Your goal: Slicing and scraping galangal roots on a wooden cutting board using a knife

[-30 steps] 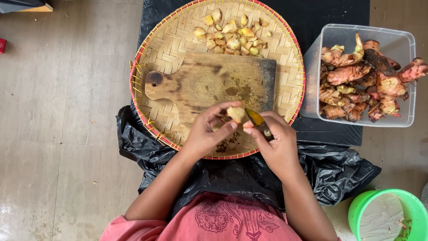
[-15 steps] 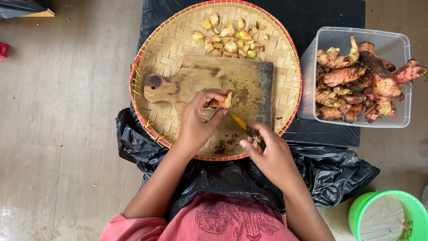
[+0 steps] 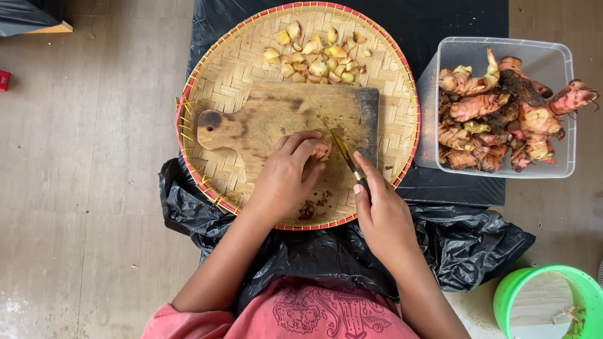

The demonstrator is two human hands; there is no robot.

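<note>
I see a piece of galangal root on the wooden cutting board, near its near-right part. My left hand is closed over it, fingertips pinning it down. My right hand is clamped on a small knife, blade just right of the piece. The board lies in a round woven tray; cut pieces are heaped at the far rim. Bare board stretches left. A clear plastic tub of whole roots sits right.
</note>
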